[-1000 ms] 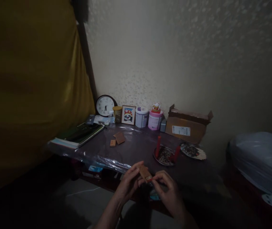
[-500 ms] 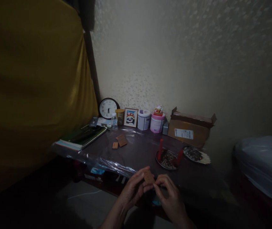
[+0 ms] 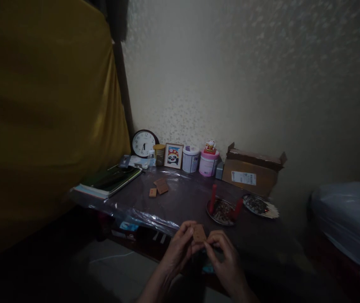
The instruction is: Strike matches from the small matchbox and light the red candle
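A small brown matchbox (image 3: 199, 234) is up in front of me, just off the near edge of the table. My left hand (image 3: 181, 244) grips it between thumb and fingers, its printed face partly showing. At the box's lower right edge, my right hand (image 3: 225, 256) is closed in a pinch; whatever lies between those fingertips is too small to make out. Beyond my hands, a metal plate (image 3: 209, 217) carries two red candles (image 3: 213, 198), with dark bits scattered between them. More small brown boxes (image 3: 161, 185) lie on the table to the left.
Right of the candles, another plate (image 3: 260, 206) holds pale sticks with dark ends. Along the wall stand a clock (image 3: 144, 143), a framed panda picture (image 3: 173, 156), tubs (image 3: 190, 160) and a cardboard box (image 3: 249, 170). Books (image 3: 113, 183) lie at left on the plastic-covered table (image 3: 180, 198).
The matchbox has turned a little in my left hand and moved slightly right and up. My right hand stays pinched by its edge. Everything on the table is as before.
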`<state>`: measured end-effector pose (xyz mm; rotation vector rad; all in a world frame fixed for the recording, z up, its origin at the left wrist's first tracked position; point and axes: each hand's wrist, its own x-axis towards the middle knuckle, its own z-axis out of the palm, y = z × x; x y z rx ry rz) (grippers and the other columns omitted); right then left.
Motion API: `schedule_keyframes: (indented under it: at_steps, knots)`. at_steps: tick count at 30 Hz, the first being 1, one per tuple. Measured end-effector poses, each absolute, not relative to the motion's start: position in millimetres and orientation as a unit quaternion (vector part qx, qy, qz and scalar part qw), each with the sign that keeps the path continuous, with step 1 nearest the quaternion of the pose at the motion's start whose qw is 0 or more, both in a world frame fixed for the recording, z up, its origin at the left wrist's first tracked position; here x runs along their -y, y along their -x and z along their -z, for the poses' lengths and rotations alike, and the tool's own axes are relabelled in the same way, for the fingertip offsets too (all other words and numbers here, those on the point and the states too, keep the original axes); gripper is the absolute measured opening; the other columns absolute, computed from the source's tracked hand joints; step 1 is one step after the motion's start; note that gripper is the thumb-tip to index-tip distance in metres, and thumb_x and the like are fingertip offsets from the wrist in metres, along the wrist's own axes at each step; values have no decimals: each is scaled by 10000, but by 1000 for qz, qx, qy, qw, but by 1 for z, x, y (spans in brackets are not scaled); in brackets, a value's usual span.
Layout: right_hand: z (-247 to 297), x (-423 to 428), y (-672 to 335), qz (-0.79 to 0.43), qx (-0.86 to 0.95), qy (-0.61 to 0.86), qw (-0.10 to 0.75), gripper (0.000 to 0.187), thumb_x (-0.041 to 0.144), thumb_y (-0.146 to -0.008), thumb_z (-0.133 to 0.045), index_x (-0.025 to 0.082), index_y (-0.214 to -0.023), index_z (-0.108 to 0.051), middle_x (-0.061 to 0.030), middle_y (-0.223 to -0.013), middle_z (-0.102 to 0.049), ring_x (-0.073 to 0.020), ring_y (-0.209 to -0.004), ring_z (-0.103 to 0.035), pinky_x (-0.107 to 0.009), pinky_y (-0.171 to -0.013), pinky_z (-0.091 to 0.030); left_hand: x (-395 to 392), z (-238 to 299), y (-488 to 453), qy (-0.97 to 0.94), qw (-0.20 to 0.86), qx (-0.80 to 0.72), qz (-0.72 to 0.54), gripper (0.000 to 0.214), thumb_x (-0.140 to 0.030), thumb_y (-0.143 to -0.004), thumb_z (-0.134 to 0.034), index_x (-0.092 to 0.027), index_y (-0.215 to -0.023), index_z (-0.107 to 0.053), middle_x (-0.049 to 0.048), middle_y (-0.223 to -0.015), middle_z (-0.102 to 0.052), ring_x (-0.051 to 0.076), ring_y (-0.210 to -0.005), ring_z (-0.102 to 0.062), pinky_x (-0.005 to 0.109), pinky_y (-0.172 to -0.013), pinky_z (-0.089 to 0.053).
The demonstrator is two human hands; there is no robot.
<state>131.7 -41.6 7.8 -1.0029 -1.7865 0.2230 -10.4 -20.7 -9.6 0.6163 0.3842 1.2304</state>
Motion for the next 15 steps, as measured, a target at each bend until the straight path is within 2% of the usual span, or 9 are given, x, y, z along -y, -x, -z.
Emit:
schedule_keyframes:
  at_steps: [8, 12, 15]
  knots:
    - [-10, 41, -130, -92, 735, 418, 526, 89, 150, -796, -538, 210, -734, -520, -15, -745, -556, -138, -702, -575, -199, -625, -473, 17, 9, 8, -293, 724, -258, -568, 274, -333, -711, -657, -156, -918, -628, 66, -880, -621, 168, -786, -579, 265, -666, -458]
    - [-9, 42, -129, -97, 734, 421, 524, 84, 158, -795, -544, 209, -732, -522, -15, -744, -556, -139, -702, -577, -200, -624, -477, 18, 6, 9, -301, 708, -285, -572, 333, -372, -698, -659, -189, -972, -608, 34, -846, -618, 158, -758, -577, 252, -650, -443]
    - [-9, 41, -128, -100, 733, 426, 520, 81, 160, -797, -543, 207, -734, -525, -21, -760, -557, -140, -714, -581, -199, -631, -476, 16, 8, 10, -324, 682, -299, -583, 317, -392, -689, -658, -204, -941, -613, 16, -813, -619, 152, -729, -576, 250, -655, -431]
